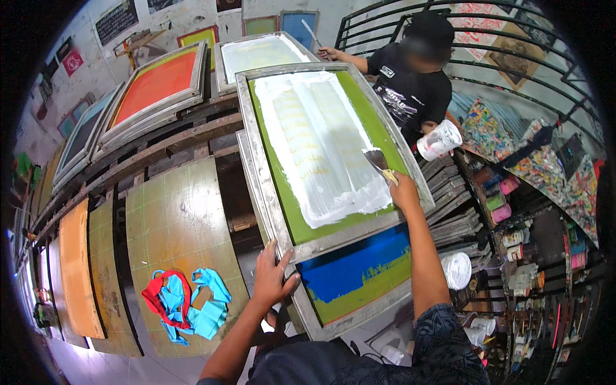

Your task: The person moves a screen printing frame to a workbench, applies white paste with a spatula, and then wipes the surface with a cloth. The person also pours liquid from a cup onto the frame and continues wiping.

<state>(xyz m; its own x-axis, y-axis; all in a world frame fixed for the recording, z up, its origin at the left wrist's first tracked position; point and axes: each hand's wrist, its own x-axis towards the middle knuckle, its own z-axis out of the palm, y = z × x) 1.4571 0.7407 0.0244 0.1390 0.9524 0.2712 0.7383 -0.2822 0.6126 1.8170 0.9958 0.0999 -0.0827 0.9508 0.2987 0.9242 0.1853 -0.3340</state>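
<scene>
A screen-printing frame (262,102) with green mesh, coated in white ink (308,122) with faint yellowish lettering, lies before me. My right hand (403,189) holds a putty knife (377,160), its white-smeared blade at the ink's right side. My left hand (273,273) touches the frame's near left corner with fingers apart. Beneath, a second screen (333,282) shows blue ink over green.
A person (417,77) in black stands across, holding a white bucket (439,141). Red (157,83) and pale screens (256,54) rest on racks. Cloths (186,301) lie on a board (167,205) at left; shelves of containers (507,250) stand right.
</scene>
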